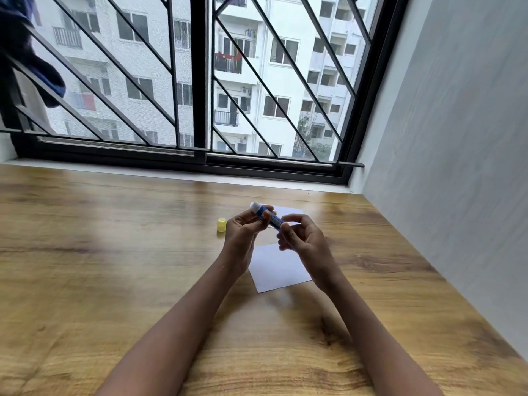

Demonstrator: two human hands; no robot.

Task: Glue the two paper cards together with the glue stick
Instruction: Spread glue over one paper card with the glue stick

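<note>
Both hands are up over the middle of the wooden counter (114, 252), sharing one blue glue stick (268, 217). The left hand (243, 238) has its fingers closed round the upper part of the tube, thumb across the barrel. The right hand (303, 238) pinches the lower end with its fingertips, the rest of its fingers curled loosely and partly open. The stick is tilted, white uncapped tip pointing up toward the window edge of the counter and base pointing down toward the right hand. It is off the counter surface, touching neither card. The yellow cap (221, 225) stands alone on the counter just left of the left hand, apart from both cards. The near white card (278, 270) lies flat below the hands, one corner pointing at the near edge, and is partly hidden by the wrists. The far white card (288, 214) lies flat behind the hands, closer to the window edge, mostly blocked by the fingers and the stick. I cannot tell whether the two cards touch or overlap, since the hands cover that gap. The window frame (200, 161) runs along the far edge and a grey wall (443, 138) along the right edge. A dark blue cloth (25, 52) hangs at top left. The frame is slightly motion-blurred.
</note>
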